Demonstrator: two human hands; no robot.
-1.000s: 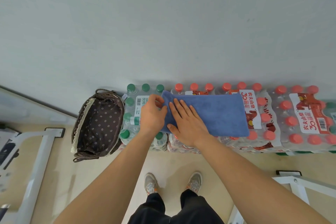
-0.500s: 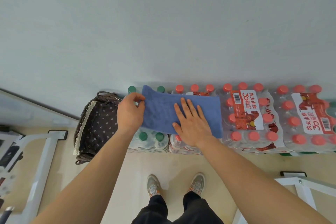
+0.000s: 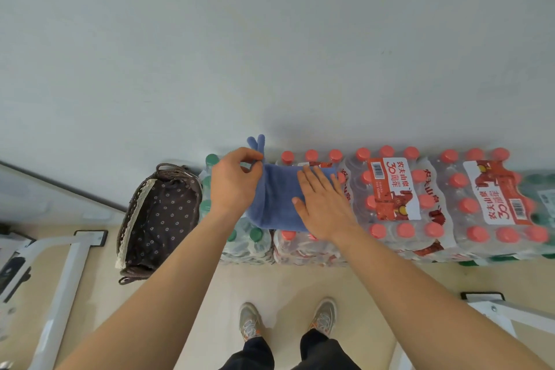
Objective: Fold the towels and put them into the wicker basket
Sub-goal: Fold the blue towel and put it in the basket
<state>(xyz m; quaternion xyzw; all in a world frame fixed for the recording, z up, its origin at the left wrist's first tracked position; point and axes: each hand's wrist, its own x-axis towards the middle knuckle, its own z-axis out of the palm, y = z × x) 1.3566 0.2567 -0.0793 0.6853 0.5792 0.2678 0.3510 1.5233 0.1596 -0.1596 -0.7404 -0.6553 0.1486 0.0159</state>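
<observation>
Basket (image 3: 136,207): dark wicker with a lace edge, standing just left of the packs (image 3: 405,198); its dotted cloth lining shows inside.
Towel (image 3: 279,198): blue and plush, folded over, lying on the packs close beside the basket.
Left hand (image 3: 234,186): raised, pinching the towel's left end, which pokes up above the knuckles.
Right hand (image 3: 322,207): flat and spread, pressing the towel down.
Packs: shrink-wrapped bottles with red and green caps, along the wall (image 3: 270,39).

Blue towel (image 3: 277,198): one. Wicker basket (image 3: 128,219): one. Hands: two, left hand (image 3: 232,182), right hand (image 3: 322,204). Shoes (image 3: 249,320): two.
</observation>
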